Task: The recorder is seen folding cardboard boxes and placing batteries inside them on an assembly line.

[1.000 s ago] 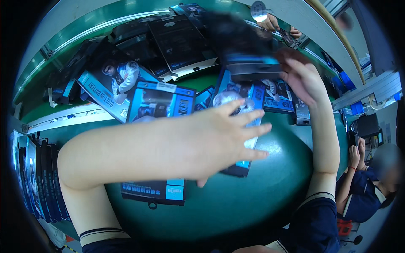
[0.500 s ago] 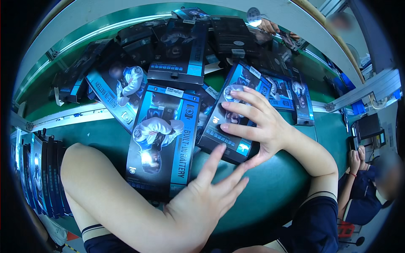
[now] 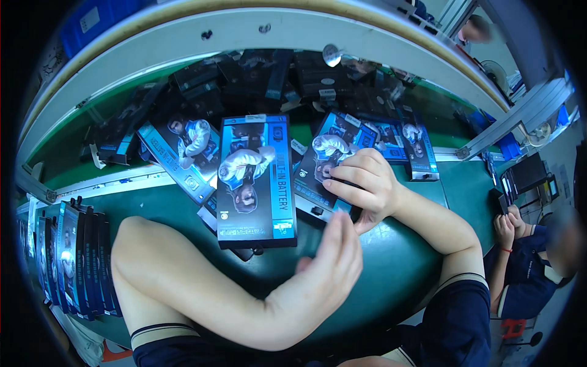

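Observation:
A dark battery box (image 3: 327, 156) with blue trim and a printed figure lies tilted among other boxes right of the middle. My right hand (image 3: 370, 186) is closed on its near right corner, fingers curled over the top and thumb low at the side. A light strip and a small black tab show at the box's near end. Beside that end is my left hand (image 3: 324, 266), fingers stretched out and holding nothing I can see; its fingertips reach close to my right thumb. Left of them, a larger-looking battery box (image 3: 254, 183) lies face up.
More boxes (image 3: 183, 153) pile up toward the green conveyor behind. A row of upright boxes (image 3: 70, 260) stands at the left. A pale rail (image 3: 266, 33) arches across the far side. At the right, another person's hands (image 3: 509, 226) hold a dark object.
The view has shifted, showing more of the far rail. My right fingers have curled from spread to bent over the box. My left fingers have drawn together near the box's end.

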`<state>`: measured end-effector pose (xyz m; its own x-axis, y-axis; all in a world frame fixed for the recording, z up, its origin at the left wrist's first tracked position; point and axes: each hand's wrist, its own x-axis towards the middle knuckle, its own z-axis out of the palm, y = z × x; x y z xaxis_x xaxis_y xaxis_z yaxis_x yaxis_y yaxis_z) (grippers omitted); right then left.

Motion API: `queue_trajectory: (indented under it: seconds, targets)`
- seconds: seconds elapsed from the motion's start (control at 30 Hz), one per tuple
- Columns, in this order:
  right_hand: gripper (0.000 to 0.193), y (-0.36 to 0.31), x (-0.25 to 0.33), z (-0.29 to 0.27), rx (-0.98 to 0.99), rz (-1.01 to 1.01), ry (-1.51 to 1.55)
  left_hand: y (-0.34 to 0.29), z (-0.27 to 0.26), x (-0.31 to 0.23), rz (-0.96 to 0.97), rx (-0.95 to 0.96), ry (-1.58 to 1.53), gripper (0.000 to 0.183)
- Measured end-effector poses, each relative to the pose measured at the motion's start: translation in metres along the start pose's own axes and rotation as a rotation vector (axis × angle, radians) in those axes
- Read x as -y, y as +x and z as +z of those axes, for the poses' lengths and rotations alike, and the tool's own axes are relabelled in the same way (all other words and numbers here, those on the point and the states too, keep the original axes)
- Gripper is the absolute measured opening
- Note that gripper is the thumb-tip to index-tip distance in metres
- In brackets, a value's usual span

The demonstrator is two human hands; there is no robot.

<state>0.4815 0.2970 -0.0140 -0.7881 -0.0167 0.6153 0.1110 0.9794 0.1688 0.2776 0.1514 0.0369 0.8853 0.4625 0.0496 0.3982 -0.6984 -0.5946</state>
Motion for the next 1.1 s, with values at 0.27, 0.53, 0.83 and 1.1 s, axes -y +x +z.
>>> queue_trajectory:
  seconds: [0.27,0.53,0.83,1.1]
  targets:
    - [0.088,0.004,0.012,-0.011,0.021,0.121,0.000,0.026,0.015,-0.051,0.191,-0.422,-0.175,0.033]
    - [0.058,0.017,0.069,0.003,-0.213,0.194,-0.030,0.044,0.023,-0.087,0.280,-0.722,-0.497,0.025]
    - [0.028,0.099,0.191,0.055,-0.184,0.545,0.748,0.039,-0.031,-0.138,0.247,-1.033,-0.735,0.018]
    - [0.041,0.130,0.189,0.091,-0.066,0.666,0.996,0.041,-0.043,-0.123,0.167,-0.918,-0.848,0.039]
